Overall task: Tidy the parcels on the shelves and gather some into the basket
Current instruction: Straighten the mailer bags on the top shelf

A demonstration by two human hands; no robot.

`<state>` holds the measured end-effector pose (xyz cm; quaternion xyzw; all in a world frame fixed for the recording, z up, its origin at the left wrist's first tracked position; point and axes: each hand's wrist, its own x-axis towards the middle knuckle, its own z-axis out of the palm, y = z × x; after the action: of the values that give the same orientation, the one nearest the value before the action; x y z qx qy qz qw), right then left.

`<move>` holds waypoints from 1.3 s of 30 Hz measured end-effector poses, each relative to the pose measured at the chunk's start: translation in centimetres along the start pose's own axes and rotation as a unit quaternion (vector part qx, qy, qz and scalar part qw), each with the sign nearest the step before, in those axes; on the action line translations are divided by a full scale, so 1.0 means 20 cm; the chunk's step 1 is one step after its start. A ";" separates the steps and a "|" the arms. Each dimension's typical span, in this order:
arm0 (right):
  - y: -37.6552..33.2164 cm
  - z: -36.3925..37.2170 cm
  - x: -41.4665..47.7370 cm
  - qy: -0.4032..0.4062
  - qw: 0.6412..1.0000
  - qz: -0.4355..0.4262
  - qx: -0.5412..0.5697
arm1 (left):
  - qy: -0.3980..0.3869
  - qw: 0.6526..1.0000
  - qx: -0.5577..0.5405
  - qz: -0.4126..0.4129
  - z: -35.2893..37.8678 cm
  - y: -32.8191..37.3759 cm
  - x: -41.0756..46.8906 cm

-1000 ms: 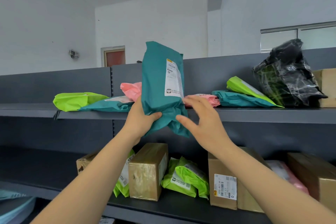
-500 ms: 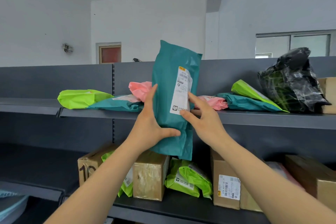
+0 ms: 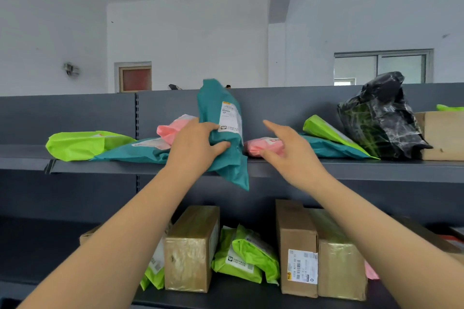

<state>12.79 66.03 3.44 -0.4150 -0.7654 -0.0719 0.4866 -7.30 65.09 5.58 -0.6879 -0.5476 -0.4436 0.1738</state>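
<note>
Teal parcel (image 3: 213, 108): held upright with a slight tilt at the front of the top shelf (image 3: 351, 168), white label facing us. Its lower end hangs below the shelf edge and its top reaches the rim of the grey back panel.

Left grip (image 3: 193, 143): clenched round the parcel's lower middle, thumb across the front, fingers curled behind its left edge.

Right grip (image 3: 288, 150): released, fingers spread, forefinger stretched out. It sits apart from the teal parcel, in front of a pink parcel (image 3: 261, 144) lying on the shelf. We cannot tell whether the thumb touches that parcel.

Top shelf, left of the held parcel: a second pink parcel (image 3: 173, 128), a flat teal mailer (image 3: 135, 153), a lime mailer (image 3: 80, 144).

Right of it: a lime bag (image 3: 326, 130) leaning on another teal bag (image 3: 331, 149), then a black wrapped bundle (image 3: 381, 118) against a cardboard box (image 3: 444, 133).

Lower shelf: a taped brown box (image 3: 193, 246), lime packets (image 3: 246, 256) and a labelled carton (image 3: 298, 246).
</note>
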 end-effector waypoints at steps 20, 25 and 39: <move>0.27 -0.08 0.19 -0.063 0.955 0.040 -0.286 | -0.177 0.982 0.052 -0.027 0.09 -0.06 0.25; 0.27 -0.06 0.19 -0.015 0.960 0.012 -0.279 | -0.148 0.986 0.073 -0.011 0.11 -0.10 0.23; 0.16 -0.08 -0.15 0.119 0.985 -0.088 -0.091 | 0.023 0.993 0.063 0.095 0.02 0.00 0.11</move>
<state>16.76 65.50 0.92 -0.3774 -0.7256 -0.2326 0.5263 -7.07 66.69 7.11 -0.7140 -0.5024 -0.4059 0.2704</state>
